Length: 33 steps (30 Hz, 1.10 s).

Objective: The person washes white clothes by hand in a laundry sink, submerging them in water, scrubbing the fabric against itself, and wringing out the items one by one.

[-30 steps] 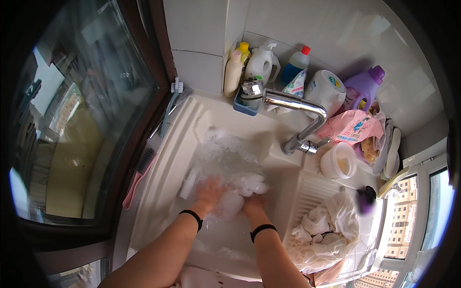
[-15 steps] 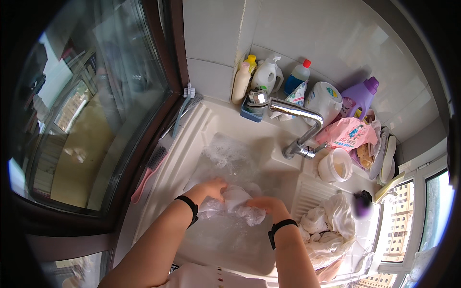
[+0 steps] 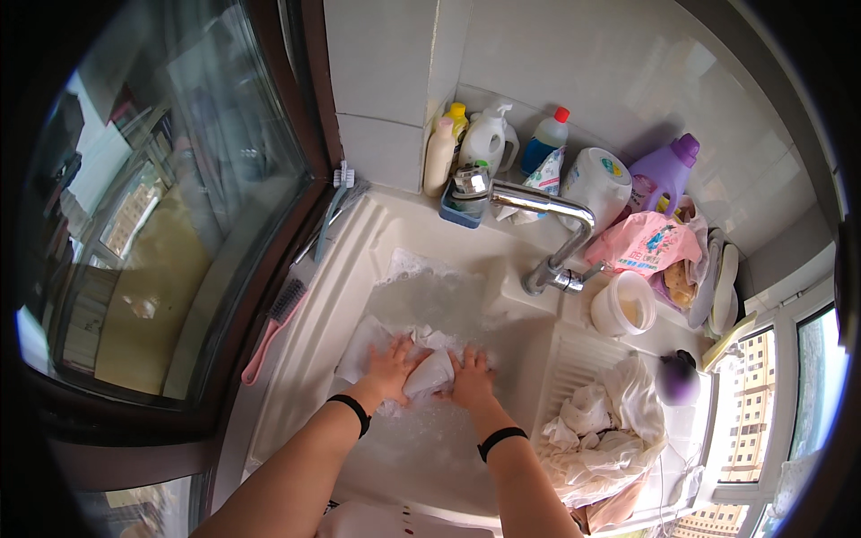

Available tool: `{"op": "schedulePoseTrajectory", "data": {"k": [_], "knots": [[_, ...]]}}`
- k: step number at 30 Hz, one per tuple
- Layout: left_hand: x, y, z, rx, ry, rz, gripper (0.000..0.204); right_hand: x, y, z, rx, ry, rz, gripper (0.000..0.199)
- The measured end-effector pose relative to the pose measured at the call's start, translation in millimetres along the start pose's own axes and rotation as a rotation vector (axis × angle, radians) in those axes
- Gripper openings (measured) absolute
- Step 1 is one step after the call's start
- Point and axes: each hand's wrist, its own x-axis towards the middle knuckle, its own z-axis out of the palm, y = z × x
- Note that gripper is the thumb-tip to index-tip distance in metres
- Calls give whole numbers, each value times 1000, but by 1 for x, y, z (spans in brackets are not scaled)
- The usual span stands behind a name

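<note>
A wet white cloth (image 3: 432, 375) lies bunched in the cloudy, sudsy water of the cream sink (image 3: 296, 334). My left hand (image 3: 391, 369) rests on its left part, fingers spread and pointing away from me. Over the right end is my right hand (image 3: 472, 377), its fingers also apart, with the fingertips near the waterline. A raised fold of cloth stands between the two hands. The part under my palms is hidden. Both wrists carry a black band.
The chrome faucet (image 3: 560, 260) reaches over the sink's back edge. Bottles, including a purple jug (image 3: 665, 170), line the wall. A white tub (image 3: 622, 304) and crumpled pale laundry (image 3: 603, 429) sit at right. A pink brush (image 3: 274, 330) lies along the left edge by the window.
My hands have gone from gripping the bunched cloth to lying spread on it. The right hand has shifted left and away from me. The cloth sits lower and more spread out in the water.
</note>
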Motion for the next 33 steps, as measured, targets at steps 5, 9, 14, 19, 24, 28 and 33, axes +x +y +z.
{"op": "schedulePoseTrajectory", "data": {"k": [5,9,14,19,24,28,33], "knots": [[34,-23,60,-33,173,96,74,16,1,16,-90,29,-91,78],[52,-11,86,-430,400,-68,38,49,1,44,29,149,-185,42],[56,-4,24,-652,60,-137,36,62,-20,32,139,-110,74,31],[53,-5,3,-653,147,7,44,40,-23,-23,166,11,97,38],[46,-14,-29,-661,-342,-97,56,65,26,16,551,-481,-33,58],[57,-62,-12,-881,-514,-123,48,45,41,-10,1015,-680,49,59],[52,-46,-50,-373,230,-266,80,22,48,-29,635,76,409,77]]}}
